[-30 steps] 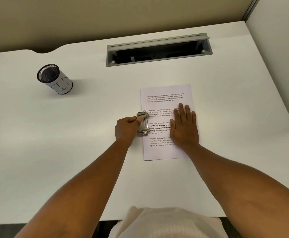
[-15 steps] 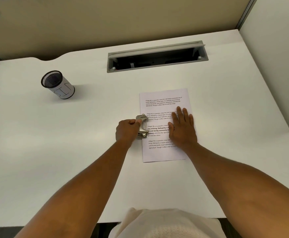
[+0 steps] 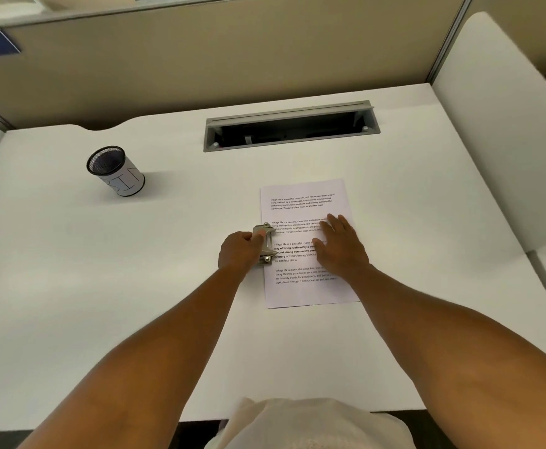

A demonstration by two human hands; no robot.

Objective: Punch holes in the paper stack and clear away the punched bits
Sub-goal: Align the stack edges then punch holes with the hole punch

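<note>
A white paper stack (image 3: 300,286) with printed text lies on the white desk (image 3: 103,286), right of centre. A small metal hole punch (image 3: 266,244) sits over the middle of the stack's left edge. My left hand (image 3: 239,251) grips the punch from the left, thumb on its top. My right hand (image 3: 341,246) lies flat on the paper, fingers straight, palm pressing the sheets down. No punched bits show on the desk.
A black mesh cup (image 3: 116,171) wrapped in white paper marked "BIN" stands at the back left. A grey cable tray slot (image 3: 292,126) is open at the back of the desk. Beige partition walls (image 3: 200,59) close off the back and right.
Both hands, the punch and the paper stay as they were. Only the camera has tilted up, showing more of the partition.
</note>
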